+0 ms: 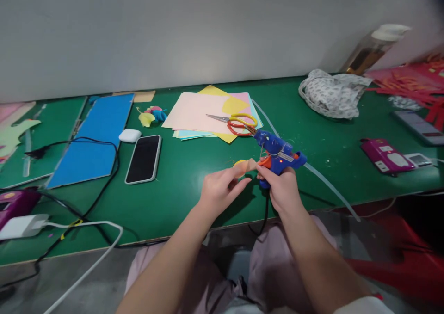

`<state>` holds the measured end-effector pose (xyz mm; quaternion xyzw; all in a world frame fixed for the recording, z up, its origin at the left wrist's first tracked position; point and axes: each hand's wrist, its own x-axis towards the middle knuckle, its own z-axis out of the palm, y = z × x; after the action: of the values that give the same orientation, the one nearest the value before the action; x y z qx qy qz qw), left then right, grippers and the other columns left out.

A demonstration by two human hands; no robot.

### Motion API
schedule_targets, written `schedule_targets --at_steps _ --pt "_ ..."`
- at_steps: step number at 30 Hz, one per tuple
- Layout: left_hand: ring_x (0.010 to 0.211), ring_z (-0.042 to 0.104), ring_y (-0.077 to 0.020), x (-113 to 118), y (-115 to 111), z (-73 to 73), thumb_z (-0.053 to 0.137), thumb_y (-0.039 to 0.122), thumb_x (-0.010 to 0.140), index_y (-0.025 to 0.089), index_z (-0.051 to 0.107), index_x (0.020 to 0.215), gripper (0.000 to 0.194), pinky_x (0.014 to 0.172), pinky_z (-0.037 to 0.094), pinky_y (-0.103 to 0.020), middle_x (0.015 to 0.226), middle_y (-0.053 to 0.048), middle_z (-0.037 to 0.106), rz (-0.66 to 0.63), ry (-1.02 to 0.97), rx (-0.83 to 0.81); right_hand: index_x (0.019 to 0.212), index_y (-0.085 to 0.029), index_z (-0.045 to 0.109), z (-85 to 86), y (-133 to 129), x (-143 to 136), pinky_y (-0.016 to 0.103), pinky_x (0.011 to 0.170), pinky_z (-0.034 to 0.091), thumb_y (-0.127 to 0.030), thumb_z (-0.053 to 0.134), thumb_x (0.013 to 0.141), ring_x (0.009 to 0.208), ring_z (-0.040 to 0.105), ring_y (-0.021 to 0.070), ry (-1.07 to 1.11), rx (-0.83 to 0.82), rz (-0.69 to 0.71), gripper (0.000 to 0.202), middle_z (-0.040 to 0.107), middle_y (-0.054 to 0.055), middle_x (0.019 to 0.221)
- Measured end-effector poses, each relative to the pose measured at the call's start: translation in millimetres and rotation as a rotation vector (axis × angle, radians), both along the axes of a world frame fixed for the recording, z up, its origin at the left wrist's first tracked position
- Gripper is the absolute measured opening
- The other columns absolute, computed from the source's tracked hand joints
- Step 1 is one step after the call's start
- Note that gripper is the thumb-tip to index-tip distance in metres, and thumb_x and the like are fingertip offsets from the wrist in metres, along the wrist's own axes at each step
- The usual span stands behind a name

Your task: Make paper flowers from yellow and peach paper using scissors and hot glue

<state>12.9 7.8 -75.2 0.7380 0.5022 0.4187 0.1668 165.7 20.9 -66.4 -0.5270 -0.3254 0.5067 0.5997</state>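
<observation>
My right hand (282, 187) is wrapped round a blue hot glue gun (279, 152) with an orange trigger and a lit orange light. A long clear glue stick (329, 191) trails from its back end. My left hand (222, 184) pinches a small peach-coloured paper piece (250, 165); the fingers of my right hand reach its near end. A bit of yellow paper (239, 163) shows behind my left fingers. Beyond my hands, scissors (239, 122) with yellow and red handles lie on a stack of coloured paper (197, 110), close to the gun's nozzle.
On the green table (180, 180) lie a phone (144, 159), a white earbud case (130, 135), a blue board (93, 138) and small paper shapes (152, 115). Cables (114, 166) cross the left side. To the right are a patterned cloth (333, 94) and a magenta power strip (386, 157).
</observation>
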Motion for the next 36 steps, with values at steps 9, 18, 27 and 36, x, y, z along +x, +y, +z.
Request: schedule_targets --at_steps 9,18,27,36 --pt "0.051 0.063 -0.01 2 7 4.1 0.058 0.031 0.08 0.016 0.061 0.075 0.017 0.049 0.049 -0.018 0.062 0.0 0.067 0.237 -0.428 -0.1 0.081 -0.015 0.064 3.9 1 13 0.021 0.047 0.04 -0.014 0.07 0.061 0.043 0.045 0.0043 -0.002 0.04 -0.081 0.021 0.069 0.0 0.075" --pt "0.051 0.061 -0.0087 -3 8 13.5 0.064 0.031 0.075 0.015 0.062 0.07 0.017 0.047 0.048 -0.017 0.06 0.001 0.067 0.423 -0.713 -0.061 0.075 -0.015 0.065 13.9 -13 7 0.023 0.056 0.043 -0.02 0.07 0.063 0.054 0.052 0.0076 0.221 -0.003 0.27 0.014 0.067 0.002 0.074" --pt "0.053 0.061 -0.0081 -9 -2 13.8 0.062 0.025 0.077 0.017 0.065 0.071 0.01 0.053 0.05 -0.017 0.061 0.002 0.067 0.428 -0.52 -0.009 0.066 -0.016 0.065 5.1 -33 -2 0.022 0.042 0.04 -0.028 0.068 0.066 0.038 0.046 0.0063 -0.11 -0.022 0.188 0.013 0.066 0.001 0.059" --pt "0.049 0.06 -0.0077 -1 -4 17.0 0.06 0.023 0.078 0.017 0.062 0.065 0.014 0.05 0.048 -0.017 0.056 0.004 0.065 0.437 -0.41 0.013 0.057 -0.016 0.063 5.1 -40 -6 0.022 0.04 0.036 -0.027 0.064 0.067 0.038 0.044 0.0077 -0.236 -0.04 0.093 0.015 0.065 0.003 0.053"
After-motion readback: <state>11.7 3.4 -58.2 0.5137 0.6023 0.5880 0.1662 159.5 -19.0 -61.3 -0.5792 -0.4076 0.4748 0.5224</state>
